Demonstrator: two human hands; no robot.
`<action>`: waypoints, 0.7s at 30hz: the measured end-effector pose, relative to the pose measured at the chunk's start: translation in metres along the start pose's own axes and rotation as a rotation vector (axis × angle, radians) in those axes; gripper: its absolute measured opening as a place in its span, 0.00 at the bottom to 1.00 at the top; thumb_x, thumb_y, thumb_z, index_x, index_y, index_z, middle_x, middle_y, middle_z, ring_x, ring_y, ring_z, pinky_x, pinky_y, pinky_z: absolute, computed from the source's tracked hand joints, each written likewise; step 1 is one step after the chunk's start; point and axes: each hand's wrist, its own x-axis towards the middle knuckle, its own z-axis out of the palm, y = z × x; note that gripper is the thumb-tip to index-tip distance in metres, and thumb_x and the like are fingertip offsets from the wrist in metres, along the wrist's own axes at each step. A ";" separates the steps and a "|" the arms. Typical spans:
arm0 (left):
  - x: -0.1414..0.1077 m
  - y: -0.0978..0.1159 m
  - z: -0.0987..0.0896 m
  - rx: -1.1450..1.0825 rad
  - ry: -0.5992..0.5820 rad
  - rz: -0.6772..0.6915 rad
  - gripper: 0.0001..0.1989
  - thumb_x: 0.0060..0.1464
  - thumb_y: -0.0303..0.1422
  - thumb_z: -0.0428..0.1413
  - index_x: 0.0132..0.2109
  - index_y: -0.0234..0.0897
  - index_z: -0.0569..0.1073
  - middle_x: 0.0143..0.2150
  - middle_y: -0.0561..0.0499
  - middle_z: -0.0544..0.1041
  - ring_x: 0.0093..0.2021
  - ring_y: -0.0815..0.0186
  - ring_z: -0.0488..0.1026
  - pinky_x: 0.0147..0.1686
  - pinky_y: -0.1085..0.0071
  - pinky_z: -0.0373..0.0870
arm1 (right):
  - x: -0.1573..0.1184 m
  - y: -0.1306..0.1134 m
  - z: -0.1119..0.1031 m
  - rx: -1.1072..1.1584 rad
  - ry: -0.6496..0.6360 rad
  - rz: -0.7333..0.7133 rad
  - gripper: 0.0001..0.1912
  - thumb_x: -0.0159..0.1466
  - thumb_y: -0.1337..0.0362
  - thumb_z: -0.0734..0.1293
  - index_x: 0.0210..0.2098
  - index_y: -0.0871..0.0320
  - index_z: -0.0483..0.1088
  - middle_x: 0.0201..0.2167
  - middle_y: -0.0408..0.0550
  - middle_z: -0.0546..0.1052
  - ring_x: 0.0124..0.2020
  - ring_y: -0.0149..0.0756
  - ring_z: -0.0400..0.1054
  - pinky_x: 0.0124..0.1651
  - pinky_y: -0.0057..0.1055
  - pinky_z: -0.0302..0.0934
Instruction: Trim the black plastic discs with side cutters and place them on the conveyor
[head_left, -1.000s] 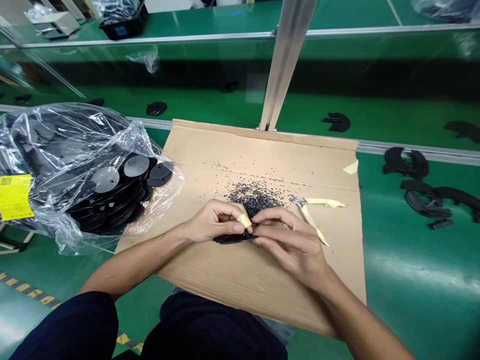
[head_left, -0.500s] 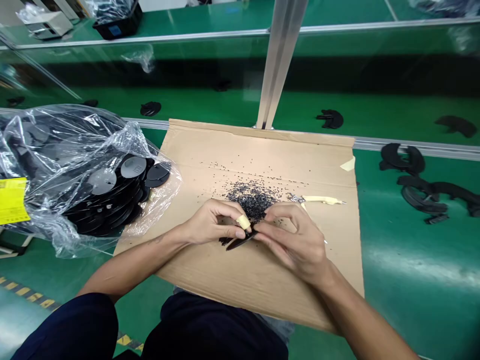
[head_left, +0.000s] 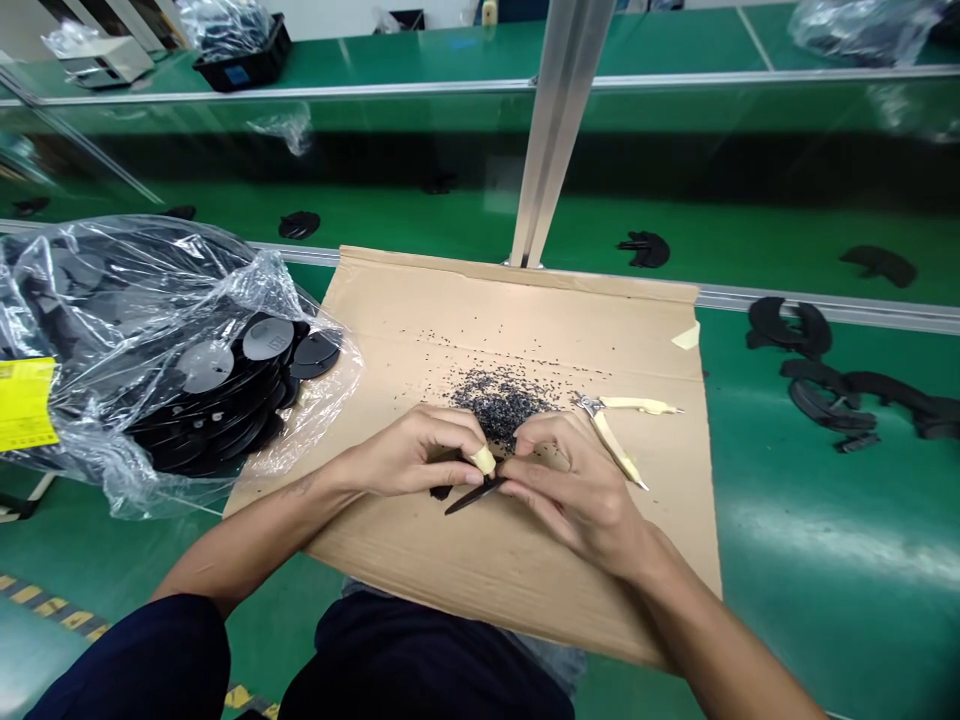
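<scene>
A thin black disc (head_left: 469, 497) is tilted nearly edge-on above the cardboard sheet (head_left: 420, 550). My left hand (head_left: 424, 452), with yellow tape round one fingertip, pinches its upper side, and my right hand (head_left: 574, 480) grips its right end. Another dark piece (head_left: 441, 491) shows under my left fingers, partly hidden. Just beyond my hands lies a heap of tiny black bits (head_left: 502, 400). Yellow-handled nippers (head_left: 619, 440) rest spread on the cardboard, right of the heap.
On the left, a clear plastic bag (head_left: 135, 300) with a yellow label spills black discs (head_left: 217, 420). Curved black parts (head_left: 832, 400) lie on the green table to the right. A metal post (head_left: 559, 130) rises behind the cardboard. A black bin (head_left: 244, 65) stands on the shelf.
The disc has dipped slightly and looks more edge-on, still between both hands. My right hand has shifted a little left, so more of the nippers shows. The camera view has shifted slightly.
</scene>
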 end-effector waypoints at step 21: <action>0.004 -0.022 0.006 -0.259 0.544 -0.150 0.13 0.47 0.33 0.69 0.40 0.33 0.79 0.40 0.46 0.82 0.43 0.64 0.79 0.45 0.69 0.76 | -0.016 0.047 -0.071 -0.685 -0.327 0.418 0.18 0.65 0.54 0.66 0.49 0.60 0.73 0.42 0.57 0.77 0.36 0.47 0.74 0.34 0.40 0.69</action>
